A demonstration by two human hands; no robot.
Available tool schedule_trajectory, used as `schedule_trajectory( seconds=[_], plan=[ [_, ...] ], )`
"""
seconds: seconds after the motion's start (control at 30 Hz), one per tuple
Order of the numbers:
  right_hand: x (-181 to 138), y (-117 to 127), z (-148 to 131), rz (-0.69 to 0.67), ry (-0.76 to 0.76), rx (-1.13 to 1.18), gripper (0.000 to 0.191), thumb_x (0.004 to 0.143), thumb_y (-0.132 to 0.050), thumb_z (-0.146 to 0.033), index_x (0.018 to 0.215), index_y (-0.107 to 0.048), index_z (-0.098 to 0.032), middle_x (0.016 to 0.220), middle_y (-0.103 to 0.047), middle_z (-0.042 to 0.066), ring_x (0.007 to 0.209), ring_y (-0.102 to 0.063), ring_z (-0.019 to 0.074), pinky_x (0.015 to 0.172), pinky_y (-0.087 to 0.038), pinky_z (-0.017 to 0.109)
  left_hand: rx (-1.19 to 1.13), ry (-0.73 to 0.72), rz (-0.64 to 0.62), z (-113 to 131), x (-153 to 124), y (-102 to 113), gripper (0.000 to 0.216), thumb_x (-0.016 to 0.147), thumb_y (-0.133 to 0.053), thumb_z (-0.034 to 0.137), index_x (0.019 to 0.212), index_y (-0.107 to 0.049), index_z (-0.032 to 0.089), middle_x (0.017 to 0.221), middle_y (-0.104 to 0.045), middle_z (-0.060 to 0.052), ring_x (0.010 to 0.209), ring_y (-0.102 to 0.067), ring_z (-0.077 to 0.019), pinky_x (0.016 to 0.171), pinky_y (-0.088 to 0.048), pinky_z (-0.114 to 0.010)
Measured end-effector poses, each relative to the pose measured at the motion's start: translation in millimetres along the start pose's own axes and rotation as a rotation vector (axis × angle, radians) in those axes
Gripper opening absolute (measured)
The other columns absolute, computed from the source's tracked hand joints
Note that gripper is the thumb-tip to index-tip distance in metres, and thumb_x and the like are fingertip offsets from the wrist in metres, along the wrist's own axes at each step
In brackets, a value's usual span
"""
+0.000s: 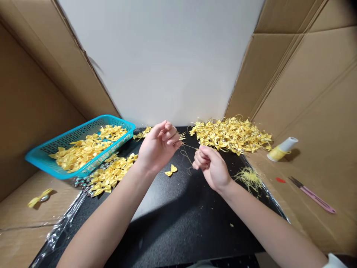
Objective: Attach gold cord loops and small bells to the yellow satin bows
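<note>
My left hand [163,143] is raised over the black tabletop with its fingers curled in. A thin yellowish thread [191,146] runs from its lower fingers across to my right hand [210,163], which is closed in a fist around it. A slack loop of the thread hangs between the hands. Just below them, a single yellow ribbon bow [171,170] lies on the table. Whether my left fingertips hold anything else is hidden.
At left stands a blue basket [60,173] of yellow bows, with a bow pile [115,171] and round beads [83,182] beside it. Tied bows [234,134] heap at back right, near a thread spool [281,149], thread scraps [249,178] and pink-handled tweezers or snips [318,199]. Cardboard walls surround the table.
</note>
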State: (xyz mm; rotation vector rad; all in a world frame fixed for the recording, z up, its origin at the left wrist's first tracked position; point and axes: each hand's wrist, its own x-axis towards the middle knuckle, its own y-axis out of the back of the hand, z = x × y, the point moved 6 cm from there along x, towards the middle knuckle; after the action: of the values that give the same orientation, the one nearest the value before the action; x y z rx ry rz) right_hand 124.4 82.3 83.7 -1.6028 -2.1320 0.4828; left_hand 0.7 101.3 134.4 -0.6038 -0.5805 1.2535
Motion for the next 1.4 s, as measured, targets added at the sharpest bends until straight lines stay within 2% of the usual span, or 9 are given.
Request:
schedule_trajectory(
  seconds=[0.2,0.3,0.43,0.5,0.57,0.7,0.93,1.2,1.4],
  plan=[
    [-1.5,23.6,-7.2,0.102,0.031,-0.036,0.050,0.075,-0.064,-0.038,0.048,-0.026,-0.022,0.045,-0.020,-0.010,0.042,-0.015,0.0049,0.043,-0.017,0.023,0.855,-0.017,-0.074,4.4,3.5,11.8,0.028,0.078,-0.062,0.034,0.060,-0.047,0.018,0.055,-0.028,0.006,0.048,-0.025,-0.0077,0.047,-0.021,-0.023],
    [-3.0,27.4,-12.9,0.051,0.036,-0.109,0.050,0.075,-0.065,-0.039,0.047,-0.028,-0.021,0.045,-0.022,-0.010,0.041,-0.016,0.0043,0.043,-0.013,0.024,1.320,-0.008,-0.155,-0.4,-0.4,15.2,0.025,0.076,-0.067,0.041,0.085,-0.061,0.018,0.056,-0.032,0.007,0.050,-0.029,-0.0091,0.049,-0.021,-0.023],
    [-4.5,25.8,-13.5,-0.029,-0.023,-0.190,0.050,0.075,-0.065,-0.043,0.047,-0.030,-0.021,0.044,-0.024,-0.010,0.040,-0.018,0.0039,0.042,-0.012,0.024,1.675,-0.054,-0.107,1.6,-7.7,15.6,0.061,0.075,-0.067,0.053,0.121,-0.052,0.016,0.069,-0.052,0.002,0.055,-0.042,-0.0125,0.051,-0.030,-0.025],
    [-4.5,24.9,-11.8,-0.046,-0.046,-0.214,0.050,0.075,-0.065,-0.044,0.047,-0.031,-0.021,0.044,-0.025,-0.010,0.040,-0.019,0.0038,0.042,-0.012,0.024,1.667,-0.112,-0.106,2.0,-9.9,10.0,0.070,0.077,-0.066,0.054,0.132,-0.044,0.018,0.096,-0.061,-0.005,0.056,-0.043,-0.0106,0.053,-0.034,-0.025],
    [-4.3,24.0,-9.4,-0.059,-0.066,-0.233,0.050,0.074,-0.066,-0.046,0.047,-0.032,-0.021,0.044,-0.025,-0.010,0.040,-0.018,0.0038,0.042,-0.012,0.024,1.563,-0.081,-0.276,-9.9,-11.5,0.7,0.058,0.082,-0.062,0.051,0.130,-0.047,0.021,0.111,-0.061,-0.007,0.054,-0.040,-0.0080,0.053,-0.035,-0.025],
    [-5.3,24.7,-6.4,-0.065,-0.088,-0.240,0.050,0.073,-0.067,-0.050,0.047,-0.036,-0.021,0.043,-0.027,-0.010,0.040,-0.019,0.0037,0.042,-0.013,0.024,1.277,0.138,-0.573,-43.5,-14.2,-8.6,0.028,0.091,-0.051,0.045,0.096,-0.058,0.018,0.074,-0.059,0.001,0.055,-0.042,-0.0096,0.051,-0.033,-0.022],
    [-7.2,34.3,-3.5,-0.016,-0.133,-0.120,0.055,0.069,-0.073,-0.048,0.050,-0.029,-0.021,0.043,-0.021,-0.012,0.040,-0.014,0.0031,0.042,-0.009,0.023,0.873,0.140,-0.411,-61.5,-2.7,8.1,0.049,0.087,-0.053,0.051,0.059,-0.026,0.020,0.054,-0.021,0.008,0.050,-0.018,-0.0071,0.047,-0.018,-0.023],
    [-7.1,43.7,-12.5,-0.033,0.090,-0.341,0.049,0.083,-0.061,-0.054,0.056,-0.039,-0.019,0.053,-0.030,-0.007,0.049,-0.024,0.0068,0.046,-0.019,0.024,1.235,-0.022,-0.254,-81.7,-12.9,1.5,0.030,0.079,-0.067,0.043,0.090,-0.055,0.018,0.065,-0.039,0.006,0.056,-0.030,-0.0092,0.051,-0.025,-0.023],
    [-9.2,47.2,-17.9,-0.057,0.104,-0.459,0.052,0.083,-0.061,-0.056,0.053,-0.039,-0.019,0.053,-0.030,-0.007,0.049,-0.024,0.0068,0.046,-0.018,0.024,0.789,0.156,-0.358,-91.1,-12.7,0.4,0.044,0.089,-0.051,0.053,0.062,-0.039,0.019,0.058,-0.030,0.006,0.052,-0.024,-0.0086,0.049,-0.022,-0.024]
  ],
)
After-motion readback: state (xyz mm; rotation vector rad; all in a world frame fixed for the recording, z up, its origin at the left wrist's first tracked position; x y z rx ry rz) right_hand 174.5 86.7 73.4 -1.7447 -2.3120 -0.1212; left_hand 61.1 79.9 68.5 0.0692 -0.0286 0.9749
